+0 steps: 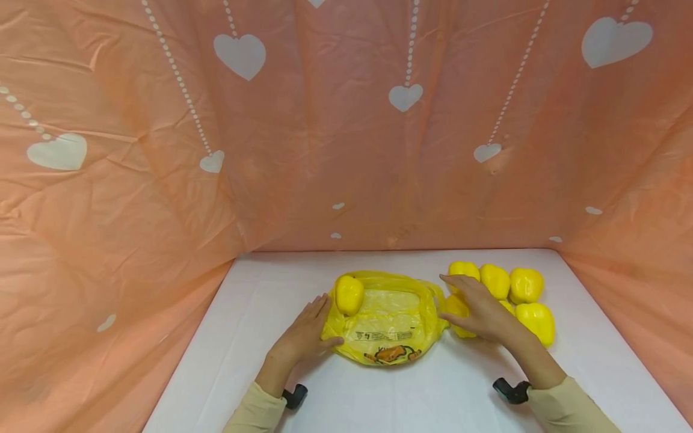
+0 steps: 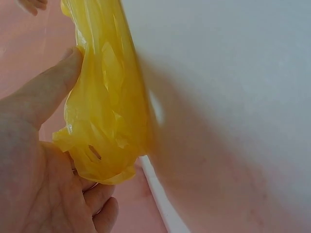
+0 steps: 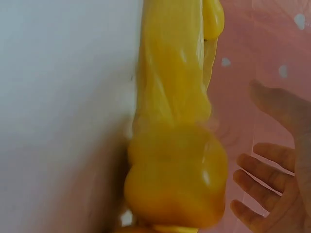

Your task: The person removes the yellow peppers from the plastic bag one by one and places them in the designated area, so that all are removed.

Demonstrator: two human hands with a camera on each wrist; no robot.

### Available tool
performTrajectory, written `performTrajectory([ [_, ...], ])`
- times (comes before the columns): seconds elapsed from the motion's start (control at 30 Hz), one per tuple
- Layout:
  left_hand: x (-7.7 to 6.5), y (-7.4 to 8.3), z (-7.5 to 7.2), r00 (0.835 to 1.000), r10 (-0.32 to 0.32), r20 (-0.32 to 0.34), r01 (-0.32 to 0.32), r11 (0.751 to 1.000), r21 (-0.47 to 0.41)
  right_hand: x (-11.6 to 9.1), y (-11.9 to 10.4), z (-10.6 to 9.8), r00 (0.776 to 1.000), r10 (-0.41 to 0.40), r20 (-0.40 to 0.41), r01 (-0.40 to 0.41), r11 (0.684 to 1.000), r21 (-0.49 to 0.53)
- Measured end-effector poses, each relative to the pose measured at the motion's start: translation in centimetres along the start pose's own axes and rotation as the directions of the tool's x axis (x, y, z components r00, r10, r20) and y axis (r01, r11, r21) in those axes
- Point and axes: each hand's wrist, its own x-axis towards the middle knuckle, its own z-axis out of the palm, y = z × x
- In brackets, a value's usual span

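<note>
A yellow plastic bag (image 1: 387, 328) with printing lies spread on the table, its mouth wide. At its left end a yellow bell pepper (image 1: 350, 294) lies inside the mouth. My left hand (image 1: 303, 331) rests along the bag's left side, fingers extended; in the left wrist view the thumb touches the crinkled plastic. My right hand (image 1: 482, 310) hovers right of the bag, fingers spread and nothing in them. It partly hides a bell pepper (image 1: 456, 305) close to the bag. In the right wrist view a pepper (image 3: 177, 177) stands apart from the fingers.
Several more yellow bell peppers (image 1: 526, 285) sit grouped at the right, behind and beside the right forearm. The white table (image 1: 260, 288) is enclosed by a peach curtain (image 1: 346, 150) with white hearts. A black wrist device (image 1: 511, 391) is strapped to each arm.
</note>
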Motion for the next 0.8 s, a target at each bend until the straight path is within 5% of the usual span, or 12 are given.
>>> performTrajectory([
  [0.8,-0.1,0.2,0.1,1.000,0.000,-0.007,0.000,1.000,-0.002,4.3,-4.1,5.0,0.993,-0.112,-0.022,0.113,0.991,0.075],
])
